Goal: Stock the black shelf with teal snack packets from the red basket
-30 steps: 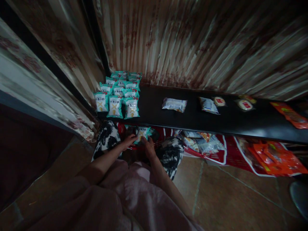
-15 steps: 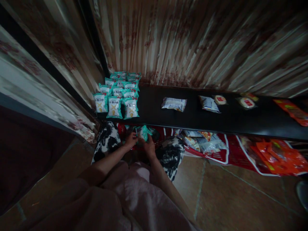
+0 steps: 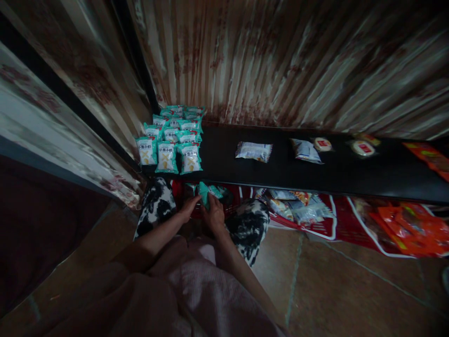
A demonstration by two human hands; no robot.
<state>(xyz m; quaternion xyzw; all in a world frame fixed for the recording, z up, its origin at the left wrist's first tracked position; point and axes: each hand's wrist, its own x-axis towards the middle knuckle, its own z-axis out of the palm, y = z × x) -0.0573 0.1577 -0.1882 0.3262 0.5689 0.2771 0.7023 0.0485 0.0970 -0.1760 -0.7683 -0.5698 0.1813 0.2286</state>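
Observation:
Between my knees, below the front edge of the black shelf (image 3: 224,159), a teal snack packet (image 3: 203,191) is held at an angle. My right hand (image 3: 214,213) is closed around its right side. On the left, my left hand (image 3: 191,208) has its fingers closed at the packet's lower left side; its fingertips are partly hidden. More teal packets (image 3: 216,191) lie just behind my hands in a red bag. Upright rows of teal and white snack packets (image 3: 166,157) stand at the shelf's left end.
Along the shelf lie a white-blue packet (image 3: 254,151), another pale packet (image 3: 306,151), round wrapped snacks (image 3: 363,148) and an orange packet (image 3: 430,159). Under its front edge are red bags with mixed packets (image 3: 291,206) and orange packets (image 3: 412,229). A curtain (image 3: 245,61) hangs behind.
The teal packet in my hands has turned, showing a narrower teal side. My right hand has shifted slightly left over it. The packets on the shelf stay in place.

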